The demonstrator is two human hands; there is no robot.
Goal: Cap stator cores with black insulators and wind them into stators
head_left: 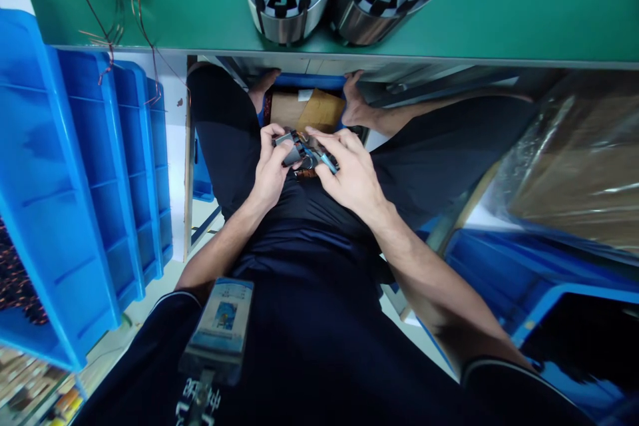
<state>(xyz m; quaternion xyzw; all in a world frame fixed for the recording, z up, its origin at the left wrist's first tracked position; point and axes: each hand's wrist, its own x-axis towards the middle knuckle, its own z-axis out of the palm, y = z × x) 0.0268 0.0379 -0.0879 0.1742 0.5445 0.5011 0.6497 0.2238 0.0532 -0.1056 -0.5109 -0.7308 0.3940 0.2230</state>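
Low over my lap, both hands hold a small cluster of wound stator segments (pixel 308 154), with grey metal faces, black plastic ends and bits of copper wire. My left hand (pixel 270 170) is closed around a grey block at its left end, thumb on the face. Around the right end my right hand (pixel 352 170) is curled, its fingers over the top and its thumb near a light-blue, shiny piece. Fingers cover part of the cluster, so how its pieces join cannot be made out.
On the green bench (pixel 524 6) above stand metal cylinders (pixel 289 26) with black slotted rims. Loose copper wires (pixel 142 26) hang over its edge. Blue bins (pixel 80 166) are stacked left; another blue bin (pixel 499 266) and a plastic-wrapped brown package (pixel 579 180) are right. A cardboard box (pixel 287 110) lies below.
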